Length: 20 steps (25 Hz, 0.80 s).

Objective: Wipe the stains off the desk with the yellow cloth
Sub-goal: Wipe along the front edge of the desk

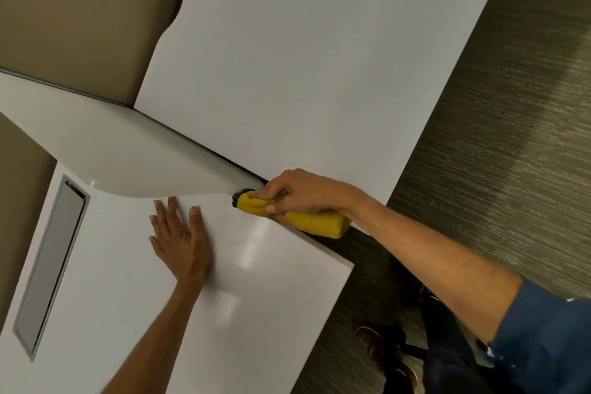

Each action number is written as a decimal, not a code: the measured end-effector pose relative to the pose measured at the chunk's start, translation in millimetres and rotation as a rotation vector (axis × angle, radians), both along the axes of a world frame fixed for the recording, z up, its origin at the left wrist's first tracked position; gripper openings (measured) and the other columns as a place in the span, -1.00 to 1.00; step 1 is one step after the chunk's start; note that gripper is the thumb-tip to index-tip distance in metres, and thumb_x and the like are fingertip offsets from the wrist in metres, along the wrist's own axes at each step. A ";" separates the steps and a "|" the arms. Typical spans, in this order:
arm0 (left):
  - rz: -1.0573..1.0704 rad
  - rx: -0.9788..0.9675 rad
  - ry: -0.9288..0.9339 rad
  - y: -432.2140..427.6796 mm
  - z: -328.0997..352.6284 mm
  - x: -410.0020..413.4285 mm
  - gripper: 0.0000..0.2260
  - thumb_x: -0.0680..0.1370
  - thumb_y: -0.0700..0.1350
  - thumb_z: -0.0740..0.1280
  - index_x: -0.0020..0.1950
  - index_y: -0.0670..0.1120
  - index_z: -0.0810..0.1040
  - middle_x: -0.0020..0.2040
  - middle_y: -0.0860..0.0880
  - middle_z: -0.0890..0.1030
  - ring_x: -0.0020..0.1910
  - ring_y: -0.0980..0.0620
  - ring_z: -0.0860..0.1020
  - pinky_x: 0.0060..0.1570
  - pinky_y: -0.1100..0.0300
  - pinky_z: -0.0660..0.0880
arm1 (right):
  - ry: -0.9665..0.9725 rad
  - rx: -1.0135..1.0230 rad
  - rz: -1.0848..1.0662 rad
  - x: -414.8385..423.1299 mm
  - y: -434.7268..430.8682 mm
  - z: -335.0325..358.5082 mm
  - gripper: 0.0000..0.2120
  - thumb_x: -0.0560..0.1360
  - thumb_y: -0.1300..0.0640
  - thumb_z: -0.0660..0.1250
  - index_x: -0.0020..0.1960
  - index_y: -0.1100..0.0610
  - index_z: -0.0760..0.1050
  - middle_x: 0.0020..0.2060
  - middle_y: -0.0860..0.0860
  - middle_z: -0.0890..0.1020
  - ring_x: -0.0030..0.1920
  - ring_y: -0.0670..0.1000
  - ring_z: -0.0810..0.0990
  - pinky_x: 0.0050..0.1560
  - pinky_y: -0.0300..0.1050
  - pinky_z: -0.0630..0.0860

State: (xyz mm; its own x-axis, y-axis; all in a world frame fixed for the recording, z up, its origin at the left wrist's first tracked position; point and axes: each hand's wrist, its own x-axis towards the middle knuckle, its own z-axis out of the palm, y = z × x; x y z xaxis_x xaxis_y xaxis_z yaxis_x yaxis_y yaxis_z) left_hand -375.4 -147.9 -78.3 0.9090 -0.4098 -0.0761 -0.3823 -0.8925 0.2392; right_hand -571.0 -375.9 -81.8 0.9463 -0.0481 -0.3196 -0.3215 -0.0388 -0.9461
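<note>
The view is tilted. My right hand (297, 192) grips the folded yellow cloth (315, 221) and presses it on the edge of the white desk (128, 281), right by the end of a white divider panel. The cloth's far tip looks dark and dirty. My left hand (179, 238) lies flat on the desk top with its fingers spread, a little left of the cloth. I make out no distinct stain on the glossy surface, only light reflections.
A white divider panel (128, 153) separates this desk from a second white desk (303, 57) beyond it. A grey cable slot (51, 265) is set into the near desk at the left. Dark carpet (511, 121) and my shoes (377, 349) lie to the right.
</note>
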 end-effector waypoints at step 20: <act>0.002 0.004 0.017 -3.9 6.0 -5.1 -0.39 0.62 0.33 -0.01 0.64 0.16 0.12 0.69 0.08 0.05 0.67 0.01 -0.03 0.60 -0.15 -0.11 | -0.030 -0.084 0.074 -93.3 11.1 -3.8 -0.76 0.60 0.08 0.30 0.23 0.02 0.61 0.39 -0.14 0.47 0.29 -0.09 0.46 0.29 -0.23 0.32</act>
State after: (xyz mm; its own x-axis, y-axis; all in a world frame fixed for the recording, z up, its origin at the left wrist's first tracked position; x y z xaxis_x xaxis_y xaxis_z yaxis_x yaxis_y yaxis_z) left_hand -380.5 -151.8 -72.3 0.9086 -0.4072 -0.0929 -0.3762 -0.8944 0.2418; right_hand -664.3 -364.8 -85.7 0.9574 -0.0028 -0.2888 -0.2863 -0.1413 -0.9477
